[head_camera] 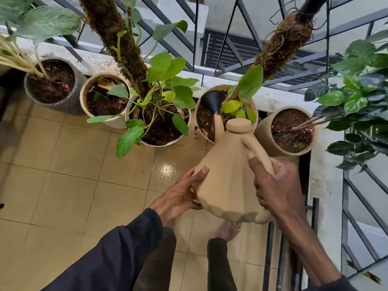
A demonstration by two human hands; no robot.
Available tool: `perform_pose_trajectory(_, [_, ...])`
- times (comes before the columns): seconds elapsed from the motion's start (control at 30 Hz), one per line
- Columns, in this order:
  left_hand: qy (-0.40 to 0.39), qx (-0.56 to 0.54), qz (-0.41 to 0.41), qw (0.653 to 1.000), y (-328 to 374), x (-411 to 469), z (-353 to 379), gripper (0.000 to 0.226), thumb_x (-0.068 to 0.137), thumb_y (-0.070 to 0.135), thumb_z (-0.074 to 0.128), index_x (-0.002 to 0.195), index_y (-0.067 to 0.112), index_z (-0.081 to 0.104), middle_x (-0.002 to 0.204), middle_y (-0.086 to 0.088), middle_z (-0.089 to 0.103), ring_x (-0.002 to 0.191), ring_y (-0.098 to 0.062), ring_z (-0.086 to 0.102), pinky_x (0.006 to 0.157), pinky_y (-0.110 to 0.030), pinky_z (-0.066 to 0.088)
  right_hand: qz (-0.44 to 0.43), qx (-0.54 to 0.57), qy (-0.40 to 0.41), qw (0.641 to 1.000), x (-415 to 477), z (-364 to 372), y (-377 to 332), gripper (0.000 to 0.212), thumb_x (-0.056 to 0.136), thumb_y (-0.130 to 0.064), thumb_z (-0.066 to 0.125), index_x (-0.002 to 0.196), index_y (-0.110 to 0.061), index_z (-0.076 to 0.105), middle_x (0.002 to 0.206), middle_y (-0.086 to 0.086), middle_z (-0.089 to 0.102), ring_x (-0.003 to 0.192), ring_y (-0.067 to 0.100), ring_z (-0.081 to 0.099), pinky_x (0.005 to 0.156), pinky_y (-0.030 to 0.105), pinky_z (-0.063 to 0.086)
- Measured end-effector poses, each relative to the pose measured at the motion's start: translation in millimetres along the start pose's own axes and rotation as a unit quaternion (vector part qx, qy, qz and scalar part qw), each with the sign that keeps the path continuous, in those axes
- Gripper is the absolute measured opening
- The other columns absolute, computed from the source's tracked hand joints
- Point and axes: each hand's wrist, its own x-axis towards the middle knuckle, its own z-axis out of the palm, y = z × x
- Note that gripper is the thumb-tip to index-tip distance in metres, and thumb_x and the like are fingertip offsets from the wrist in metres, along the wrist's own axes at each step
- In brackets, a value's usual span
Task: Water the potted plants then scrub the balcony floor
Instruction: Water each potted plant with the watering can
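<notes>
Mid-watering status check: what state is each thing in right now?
watering can: held up, tilted forward, cap on
black rose: over the soil of the second pot from right; no stream visible
left hand: fingers straight against the can's side, supporting
right hand: grips the handle
floor: glossy wet patch near the pots

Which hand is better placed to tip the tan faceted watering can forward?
Right: the right hand grips the tan faceted watering can by its handle; the left hand only braces its side.

Tan faceted watering can (228, 185), tilted forward, holds its black rose (212, 101) over a cream pot (216, 87).
</notes>
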Motion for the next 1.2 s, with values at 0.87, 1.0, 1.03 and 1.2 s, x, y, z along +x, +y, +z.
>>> perform_pose_trajectory(0.87, [0.059,-0.052,-0.053,0.995,0,-6,14,0.055,0.073,0.040,0.083,0.122,0.020,0.068,0.127,-0.015,0.059,0.115,-0.044,0.060,0.096,-0.070,0.051,0.058,-0.101,-0.001,0.993,42,-5,-21,0.040,0.096,-0.036,0.064,0.062,-0.018,0.052,0.053,0.001,0.047,0.040,0.018,0.043,0.046,0.031,0.036])
perform_pose_trajectory(1.0, [0.065,-0.059,-0.058,0.995,-3,-2,14,0.056,0.074,0.040,0.084,0.124,0.020,0.068,0.130,-0.016,0.057,0.117,-0.045,0.059,0.095,-0.071,0.051,0.056,-0.110,0.006,0.992,45,-8,-19,0.042,0.096,-0.036,0.065,0.060,-0.018,0.053,0.050,-0.001,0.048,0.039,0.018,0.044,0.047,0.030,0.037])
perform_pose_trajectory(1.03, [0.065,-0.057,-0.057,0.995,-4,-1,14,0.057,0.074,0.040,0.084,0.125,0.020,0.068,0.130,-0.016,0.058,0.117,-0.046,0.059,0.095,-0.071,0.051,0.055,-0.114,0.007,0.992,46,-8,-18,0.042,0.095,-0.037,0.065,0.060,-0.017,0.053,0.049,-0.002,0.049,0.040,0.018,0.045,0.048,0.032,0.038])
perform_pose_trajectory(1.2, [0.070,-0.056,-0.054,0.995,-4,1,17,0.063,0.073,0.042,0.084,0.129,0.019,0.066,0.125,-0.014,0.059,0.112,-0.044,0.061,0.096,-0.071,0.050,0.055,-0.121,0.011,0.991,48,-10,-16,0.040,0.094,-0.039,0.065,0.062,-0.016,0.057,0.051,-0.002,0.051,0.042,0.018,0.046,0.049,0.033,0.039])
